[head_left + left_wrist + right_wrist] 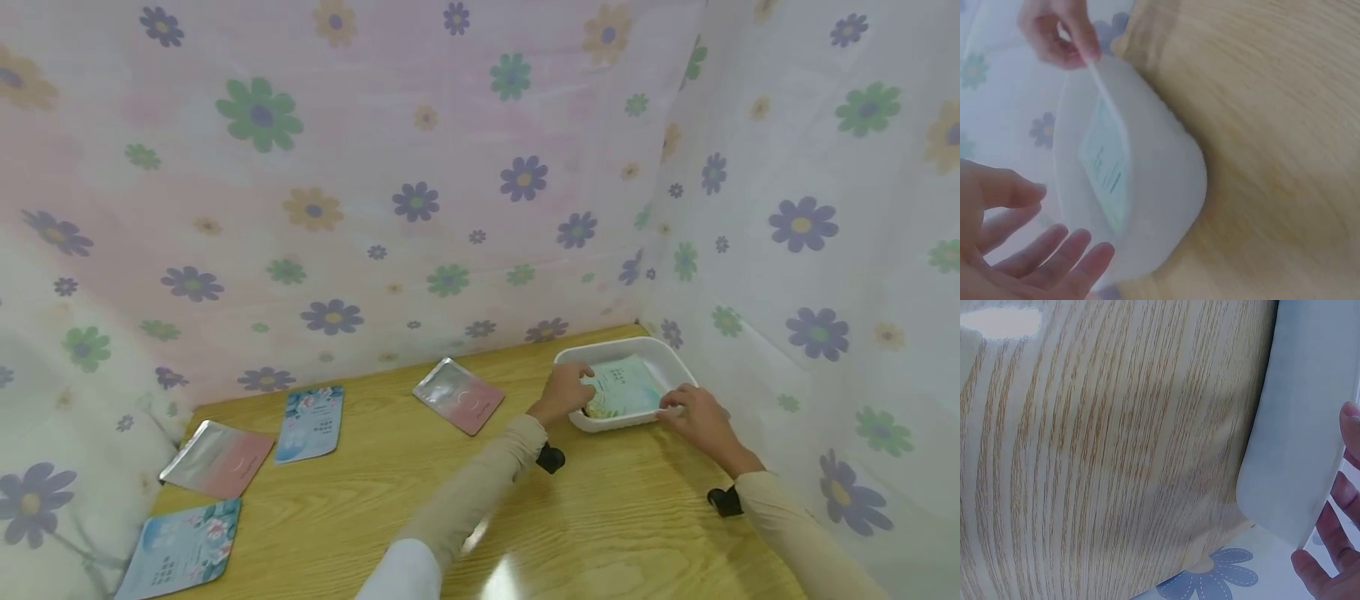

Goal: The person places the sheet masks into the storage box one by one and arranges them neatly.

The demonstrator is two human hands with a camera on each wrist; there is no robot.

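While the right hand (701, 419) pinches the tray (663, 357) at four o'clock, the left hand (562, 392) hangs loose at nine.
A packet (624, 385) lies inside; pouches (459, 396) lie farther toward nine.

Nothing readable: print on green packet (628, 385), 2 blue packets (309, 425) (183, 546) and 2 pink-silver packets (459, 396) (219, 458) is too small

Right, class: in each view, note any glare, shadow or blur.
Head view: glare on the wooden table beside the left sleeve; left wrist view: hazy, print on the pouch too blurred to read, shadow along the white tray; right wrist view: bright glare at upper left, table grain clear.
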